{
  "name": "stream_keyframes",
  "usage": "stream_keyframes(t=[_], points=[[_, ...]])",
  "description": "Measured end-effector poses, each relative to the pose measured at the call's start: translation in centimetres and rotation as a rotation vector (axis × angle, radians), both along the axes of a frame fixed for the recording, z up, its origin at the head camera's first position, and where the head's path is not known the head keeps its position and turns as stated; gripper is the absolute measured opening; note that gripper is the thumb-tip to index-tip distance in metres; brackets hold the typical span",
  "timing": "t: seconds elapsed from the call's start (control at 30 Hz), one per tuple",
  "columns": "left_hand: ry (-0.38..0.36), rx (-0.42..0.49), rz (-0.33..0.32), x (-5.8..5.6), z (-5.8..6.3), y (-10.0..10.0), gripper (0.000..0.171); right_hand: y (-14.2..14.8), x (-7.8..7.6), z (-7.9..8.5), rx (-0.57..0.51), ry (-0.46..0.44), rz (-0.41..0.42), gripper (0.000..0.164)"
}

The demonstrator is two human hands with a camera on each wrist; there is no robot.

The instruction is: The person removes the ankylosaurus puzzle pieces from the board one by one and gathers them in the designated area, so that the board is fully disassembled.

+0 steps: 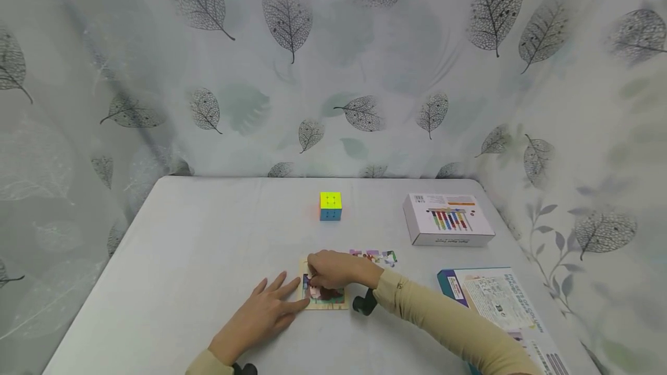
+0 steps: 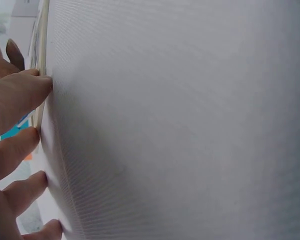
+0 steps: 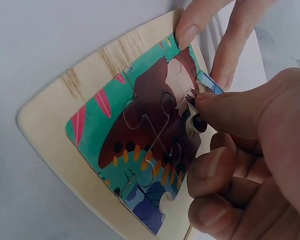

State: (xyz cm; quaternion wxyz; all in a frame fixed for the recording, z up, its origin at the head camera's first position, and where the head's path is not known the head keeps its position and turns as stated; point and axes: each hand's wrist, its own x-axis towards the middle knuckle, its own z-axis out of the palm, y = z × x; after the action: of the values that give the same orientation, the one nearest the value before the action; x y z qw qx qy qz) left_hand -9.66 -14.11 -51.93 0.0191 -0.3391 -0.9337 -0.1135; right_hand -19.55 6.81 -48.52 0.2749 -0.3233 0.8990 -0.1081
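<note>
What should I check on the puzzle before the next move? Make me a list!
1. Wooden board steadied: ok, the left hand touches its edge.
2. Piece held: ok, the right hand pinches it.
3. That piece lying flat: not ok, it's tilted up.
4. Piece matches its spot: cannot tell, fingers hide part of it.
5. Loose pieces nearby: ok, they lie just past the board.
6. Cube out of the way: ok, it stands apart, farther back.

Grained wooden puzzle frame (image 3: pixel 45 116), smooth puzzle pieces (image 3: pixel 145 117), matt woven tablecloth (image 2: pixel 165 120)
</note>
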Motion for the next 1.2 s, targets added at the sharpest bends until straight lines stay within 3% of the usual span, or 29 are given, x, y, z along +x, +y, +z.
stream_keyframes(t=[0.5,0.7,0.97,1.2], points=[[-0.003,0.039,0.005,0.0,-0.3,0.1,0.037,0.6,0.4,1.3,-0.084,0.006,0.047,0.011],[-0.009,0.047,0.012,0.0,-0.5,0.1,0.037,2.1,0.0,2.9,-0.13,0.037,0.07,0.013],[-0.033,0.031,0.031,0.0,-0.4,0.1,0.037,5.1,-1.3,4.4,-0.086,0.045,0.026,0.014],[-0.054,0.022,0.043,0.0,-0.2,0.4,0.037,7.5,-2.0,4.0,-0.013,0.015,-0.051,0.01]])
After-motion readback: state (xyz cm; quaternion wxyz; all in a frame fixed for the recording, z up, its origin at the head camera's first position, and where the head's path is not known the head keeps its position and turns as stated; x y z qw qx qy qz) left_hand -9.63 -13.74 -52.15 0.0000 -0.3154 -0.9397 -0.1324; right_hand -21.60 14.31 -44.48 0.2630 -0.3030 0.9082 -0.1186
